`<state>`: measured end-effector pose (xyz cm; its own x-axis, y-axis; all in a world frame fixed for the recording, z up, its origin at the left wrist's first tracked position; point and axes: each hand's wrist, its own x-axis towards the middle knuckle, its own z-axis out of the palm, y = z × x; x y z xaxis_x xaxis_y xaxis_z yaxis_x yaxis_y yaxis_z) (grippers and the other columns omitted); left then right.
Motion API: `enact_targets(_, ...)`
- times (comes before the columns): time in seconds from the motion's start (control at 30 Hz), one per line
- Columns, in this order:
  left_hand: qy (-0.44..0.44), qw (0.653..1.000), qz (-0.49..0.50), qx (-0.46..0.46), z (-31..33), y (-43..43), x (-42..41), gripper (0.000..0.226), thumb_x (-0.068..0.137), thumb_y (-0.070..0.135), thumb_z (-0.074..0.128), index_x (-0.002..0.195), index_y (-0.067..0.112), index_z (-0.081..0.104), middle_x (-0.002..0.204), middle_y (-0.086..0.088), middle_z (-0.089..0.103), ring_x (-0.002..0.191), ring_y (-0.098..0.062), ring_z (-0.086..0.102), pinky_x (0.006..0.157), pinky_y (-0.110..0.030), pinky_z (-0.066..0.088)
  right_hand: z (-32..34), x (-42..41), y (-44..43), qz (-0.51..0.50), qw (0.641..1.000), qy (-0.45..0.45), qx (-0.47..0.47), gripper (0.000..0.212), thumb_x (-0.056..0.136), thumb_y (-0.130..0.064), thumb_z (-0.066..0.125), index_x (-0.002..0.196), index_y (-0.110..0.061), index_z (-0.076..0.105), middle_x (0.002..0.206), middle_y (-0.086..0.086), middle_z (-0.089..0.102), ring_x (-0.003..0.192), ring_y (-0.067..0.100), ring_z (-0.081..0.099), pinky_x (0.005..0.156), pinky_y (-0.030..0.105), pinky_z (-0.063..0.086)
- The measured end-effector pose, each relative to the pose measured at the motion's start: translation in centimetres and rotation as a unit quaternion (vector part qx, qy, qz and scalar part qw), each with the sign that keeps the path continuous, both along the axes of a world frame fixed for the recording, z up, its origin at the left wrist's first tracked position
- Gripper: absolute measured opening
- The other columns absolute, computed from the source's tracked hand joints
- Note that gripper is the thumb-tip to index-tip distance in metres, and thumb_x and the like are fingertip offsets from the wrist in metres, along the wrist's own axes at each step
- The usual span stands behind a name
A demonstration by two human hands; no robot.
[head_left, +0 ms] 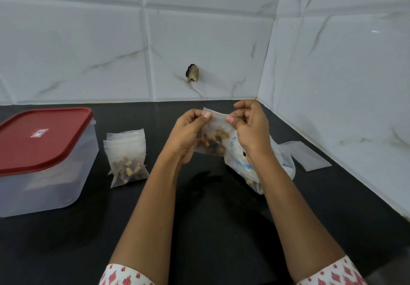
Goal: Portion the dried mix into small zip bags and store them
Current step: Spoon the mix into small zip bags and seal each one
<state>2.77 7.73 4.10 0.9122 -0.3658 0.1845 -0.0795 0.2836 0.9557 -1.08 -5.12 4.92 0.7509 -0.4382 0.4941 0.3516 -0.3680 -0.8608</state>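
Black countertop (210,213) meets white marbled tiles. Both hands, left hand (188,134) and right hand (248,127), pinch the top strip of a small zip bag (216,136) of dried mix, held above the counter. Left of the left hand stand filled bags (126,158) and a red-lidded tub (42,160); its label is unreadable. Under the right wrist lies the bulk bag (273,165), with an empty bag (308,155) beyond.

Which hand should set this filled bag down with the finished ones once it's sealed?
Left, probably. The left hand already pinches the small bag and is nearer the finished bags and the red-lidded container. The right hand would have to cross over.
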Motion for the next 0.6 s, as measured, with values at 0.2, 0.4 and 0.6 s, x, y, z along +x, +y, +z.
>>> enact_targets(0.2, -0.017, 0.999, 0.034, -0.023, -0.4, -0.1, 0.2, 0.024, 0.095, 0.012, 0.048, 0.071, 0.015, 0.047, 0.077, -0.001, 0.054, 0.076, -0.017, 0.053, 0.07, -0.04, 0.047, 0.1, -0.2, -0.2, -0.009, 1.0, -0.005, -0.006, 0.028, 0.074, -0.003, 0.073, 0.084, -0.022, 0.056, 0.063, -0.009, 0.062, 0.068, 0.005, 0.06, 0.072, 0.019, 0.047)
enact_targets(0.4, 0.029, 0.993, 0.111, -0.04, -0.7, 0.1, -0.2, 0.026, 0.095, 0.015, 0.051, 0.069, 0.014, 0.047, 0.072, -0.004, 0.053, 0.072, -0.019, 0.053, 0.067, -0.037, 0.048, 0.2, -0.2, 0.3, 0.013, 1.0, 0.0, 0.014, 0.03, 0.076, -0.003, 0.071, 0.089, -0.026, 0.056, 0.07, -0.009, 0.064, 0.078, 0.015, 0.063, 0.078, 0.027, 0.05)
enact_targets(0.6, 0.042, 0.989, 0.14, -0.038, 0.0, 1.2, -1.4, 0.022, 0.091, 0.024, 0.057, 0.071, 0.017, 0.054, 0.074, -0.003, 0.055, 0.082, -0.026, 0.053, 0.084, -0.051, 0.047, 0.9, -0.6, 1.8, -0.013, 1.0, 0.004, -0.006, 0.021, 0.081, 0.0, 0.065, 0.091, -0.017, 0.055, 0.072, -0.007, 0.06, 0.073, 0.008, 0.058, 0.084, 0.032, 0.05)
